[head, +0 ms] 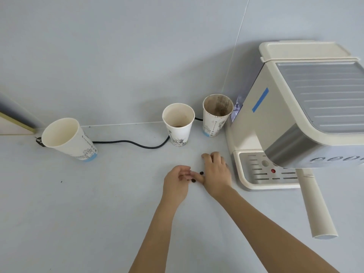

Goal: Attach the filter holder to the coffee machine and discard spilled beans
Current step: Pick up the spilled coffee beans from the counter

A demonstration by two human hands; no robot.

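A cream coffee machine stands at the right. The filter holder's long cream handle sticks out from under its head toward me. Two dark coffee beans lie on the white counter between my hands. My left hand is cupped palm-up beside them, fingers curled, and I cannot tell whether beans lie inside it. My right hand rests palm-down on the counter just right of the beans, fingers spread, its edge touching them.
Three paper cups stand along the back: an empty one at the left, one in the middle, a coffee-stained one beside the machine. A black power cord runs behind them. The drip tray sits under the machine's head.
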